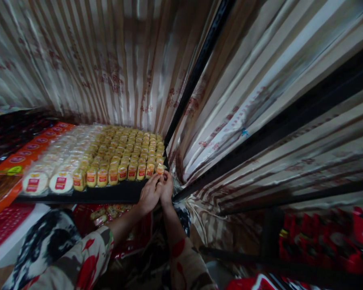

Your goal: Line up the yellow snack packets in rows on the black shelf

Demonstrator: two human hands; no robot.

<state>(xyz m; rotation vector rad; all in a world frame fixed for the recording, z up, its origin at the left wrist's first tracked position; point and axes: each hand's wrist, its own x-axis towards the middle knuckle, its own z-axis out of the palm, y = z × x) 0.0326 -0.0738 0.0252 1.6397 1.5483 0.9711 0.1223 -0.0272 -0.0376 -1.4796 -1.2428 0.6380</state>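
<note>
Both my hands meet at the front right corner of a dark shelf [103, 193]. My left hand [150, 194] is closed, its fingers at the lower edge of a small yellow wrapped cake [160, 168] with a red and orange label. Against it, my right hand [167, 187] curls its fingers round the same cake from the right. The fingertips partly hide that cake's lower part. Left of it stand rows of similar wrapped cakes [132, 170], upright and packed side by side. Round white packets [61, 183] with red labels form rows further left.
An orange packet [26, 155] lies on the shelf's left part. A dark upright post [196, 72] and pleated curtains [109, 60] border the shelf. Below, an open box [87, 217] holds wrapped snacks. Red packages [320, 237] sit at lower right.
</note>
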